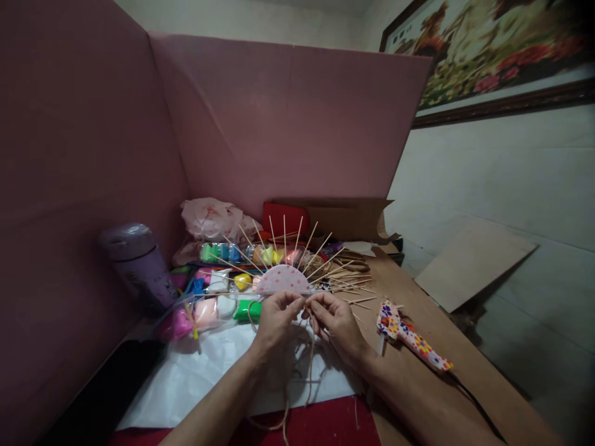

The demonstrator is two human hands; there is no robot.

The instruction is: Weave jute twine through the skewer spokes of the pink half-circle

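Close together in the middle, my left hand [274,322] and my right hand [339,325] both pinch a length of brown twine [310,365] between thumb and fingertips. Its loose ends hang below my hands over the white sheet, and a loop curves out beside the left one. Just beyond my fingertips is a half-circle piece [283,280], white-pink with red dots. Thin wooden sticks [284,232] fan out from its curved edge like rays. My fingers cover the exact spot where the twine is pinched.
Bagged coloured clay [248,310] and a purple bottle [139,266] stand to the left. Loose sticks [353,286] lie at the right, near a flower-patterned glue gun [413,341] with a black cord. A white sheet [186,384] covers part of a red mat [325,424]. Pink panels [288,124] rise behind.
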